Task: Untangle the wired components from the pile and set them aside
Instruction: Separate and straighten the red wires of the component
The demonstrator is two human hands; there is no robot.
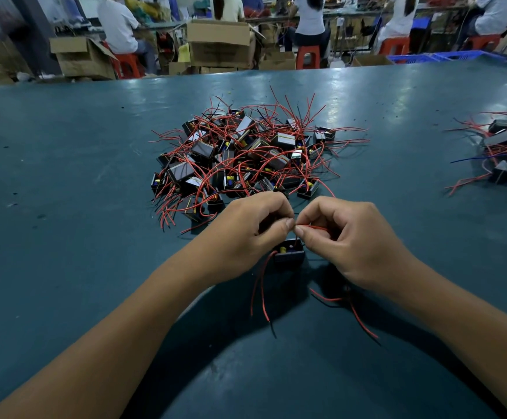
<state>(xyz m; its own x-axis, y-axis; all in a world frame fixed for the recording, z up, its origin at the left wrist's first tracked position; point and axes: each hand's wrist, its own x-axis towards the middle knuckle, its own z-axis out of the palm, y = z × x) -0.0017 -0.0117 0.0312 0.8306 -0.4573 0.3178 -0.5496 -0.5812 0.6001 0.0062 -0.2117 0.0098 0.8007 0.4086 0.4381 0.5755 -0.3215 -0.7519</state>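
A wide workroom fills the background, with people seated on red stools (307, 56) at long benches, their backs to the camera. Open cardboard boxes (219, 43) stand on the floor behind the near table, and blue crates (445, 57) sit at the right.

The table (64, 164) has a dark teal top, glossy enough to catch pale glare from the ceiling lights, and dotted with small dark specks.

In the middle of the table lies the pile (243, 155): small black box-shaped components tangled in red wires, with a few black wires among them. A second, smaller heap (506, 146) of the same parts lies well apart at the right edge, one blue wire trailing from it.

Both bare forearms reach in from the bottom. The left hand (246, 234) and right hand (352, 237) meet just in front of the pile, fingertips nearly touching. Each hand has its fingers curled, thumb and forefinger pinching a thin red wire (314, 227) between them.

Just below the fingertips hangs or rests one black component (289, 254), open side up; whether it touches the table I cannot tell. Its red wires trail toward the camera.
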